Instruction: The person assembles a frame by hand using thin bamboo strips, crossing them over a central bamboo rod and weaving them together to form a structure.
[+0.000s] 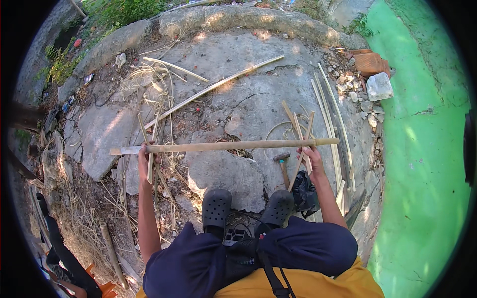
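Observation:
A long bamboo pole (223,146) lies level across the view in front of my knees, held at both ends. Close to its pale left end, my left hand (148,154) is closed around it where crossed bamboo strips (150,171) meet the pole. Toward the other end my right hand (314,158) grips the pole along with a second set of crossed strips (296,124). Each set fans out above and below the pole; how they are joined is hidden by my fingers. Below the pole, near my right hand, a hammer (282,164) rests on the ground.
Long split bamboo strips (328,114) lie at the right, and another long strip (228,82) crosses the cracked concrete (223,181). Tangled fibres (144,74) lie far left. A black plastic bag (304,191) sits by my right shoe. Bricks (370,63) border a green surface (422,149).

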The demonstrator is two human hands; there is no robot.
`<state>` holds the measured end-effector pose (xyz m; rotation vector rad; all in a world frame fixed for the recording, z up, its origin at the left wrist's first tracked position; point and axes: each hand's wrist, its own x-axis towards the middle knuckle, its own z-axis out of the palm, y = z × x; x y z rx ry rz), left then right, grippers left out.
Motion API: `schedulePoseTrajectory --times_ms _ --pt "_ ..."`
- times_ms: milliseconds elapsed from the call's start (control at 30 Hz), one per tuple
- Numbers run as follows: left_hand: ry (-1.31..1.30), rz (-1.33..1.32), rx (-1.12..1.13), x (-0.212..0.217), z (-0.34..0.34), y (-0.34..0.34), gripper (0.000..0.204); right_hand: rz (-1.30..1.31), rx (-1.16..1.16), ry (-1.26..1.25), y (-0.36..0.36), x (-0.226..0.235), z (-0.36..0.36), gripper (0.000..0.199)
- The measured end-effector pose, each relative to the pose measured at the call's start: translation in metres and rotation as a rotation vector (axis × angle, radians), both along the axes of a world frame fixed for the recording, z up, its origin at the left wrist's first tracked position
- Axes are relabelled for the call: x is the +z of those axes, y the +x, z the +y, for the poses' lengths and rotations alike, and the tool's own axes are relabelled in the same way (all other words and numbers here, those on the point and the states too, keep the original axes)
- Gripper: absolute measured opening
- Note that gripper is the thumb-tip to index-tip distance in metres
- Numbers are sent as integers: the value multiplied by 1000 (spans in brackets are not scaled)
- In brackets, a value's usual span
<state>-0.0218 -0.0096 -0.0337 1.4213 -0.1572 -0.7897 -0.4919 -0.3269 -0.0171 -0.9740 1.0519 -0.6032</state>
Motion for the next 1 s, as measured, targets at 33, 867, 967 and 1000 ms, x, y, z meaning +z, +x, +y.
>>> schedulePoseTrajectory --times_ms 33,867,967,1000 --pt "-1 -1 -1 -2 1 0 47 -4 0 13 -2 0 -1 59" --pt "-56 -33 65 -12 34 -27 46 16 19 -5 -12 -1 13 66" --pt "-42 -43 79 -16 32 -27 48 42 28 -29 -8 -4 14 67" --pt "-45 -41 81 -16 33 -26 48 45 43 -40 -7 -4 14 67"
